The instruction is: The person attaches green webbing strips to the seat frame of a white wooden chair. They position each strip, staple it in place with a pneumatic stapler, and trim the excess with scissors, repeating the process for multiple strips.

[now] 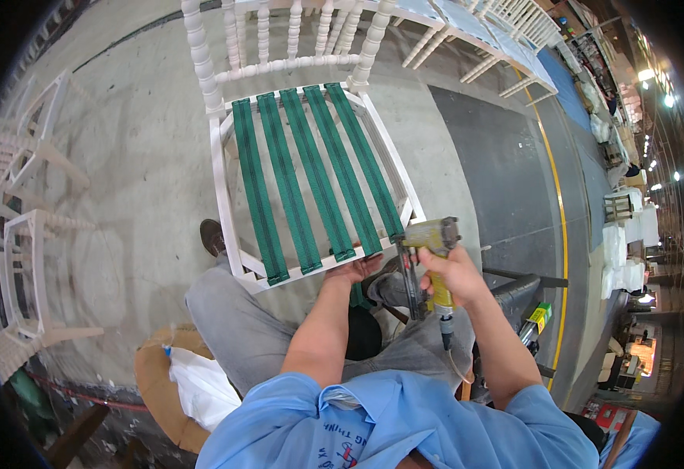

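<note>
A white wooden chair [221, 168] stands in front of me with several green webbing straps [311, 176] stretched across its seat frame. My left hand [355, 270] presses on the front rail of the seat, at the near end of a strap. My right hand [453, 275] grips a yellow pneumatic staple gun [429, 254], its nose set against the seat's front right corner. An air hose hangs from the gun's handle down by my knee.
More white chair frames [25, 234] stand stacked at the left, and others line up at the top right [498, 31]. A round stool with a white bag [189, 383] sits at my lower left. A yellow floor line [562, 234] runs along the right.
</note>
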Demonstrator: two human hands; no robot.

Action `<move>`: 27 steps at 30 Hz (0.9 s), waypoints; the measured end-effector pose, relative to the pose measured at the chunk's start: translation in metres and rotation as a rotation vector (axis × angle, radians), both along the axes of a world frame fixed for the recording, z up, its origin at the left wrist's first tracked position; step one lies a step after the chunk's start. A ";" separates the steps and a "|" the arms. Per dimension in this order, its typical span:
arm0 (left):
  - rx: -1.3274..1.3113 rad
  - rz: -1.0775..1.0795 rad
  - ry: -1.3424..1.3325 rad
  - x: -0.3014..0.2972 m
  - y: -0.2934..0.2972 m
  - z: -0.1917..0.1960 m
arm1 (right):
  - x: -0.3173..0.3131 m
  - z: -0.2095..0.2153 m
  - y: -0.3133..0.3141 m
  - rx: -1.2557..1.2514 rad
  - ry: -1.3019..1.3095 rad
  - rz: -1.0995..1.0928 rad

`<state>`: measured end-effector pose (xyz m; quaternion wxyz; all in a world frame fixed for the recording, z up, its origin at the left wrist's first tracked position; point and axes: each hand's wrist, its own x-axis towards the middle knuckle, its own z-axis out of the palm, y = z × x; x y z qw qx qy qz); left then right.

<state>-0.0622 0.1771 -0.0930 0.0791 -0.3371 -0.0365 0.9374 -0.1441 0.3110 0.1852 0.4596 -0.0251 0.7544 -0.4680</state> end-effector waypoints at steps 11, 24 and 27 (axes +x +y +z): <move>-0.066 -0.100 -0.125 0.029 0.033 0.050 | 0.006 0.040 0.087 -0.323 0.076 -0.352; -0.611 -0.326 0.409 0.049 0.111 0.258 | 0.017 0.010 0.149 -0.839 -0.429 -0.429; -0.462 -0.377 0.525 0.057 0.114 0.276 | 0.010 -0.002 0.159 -1.131 -0.654 -0.247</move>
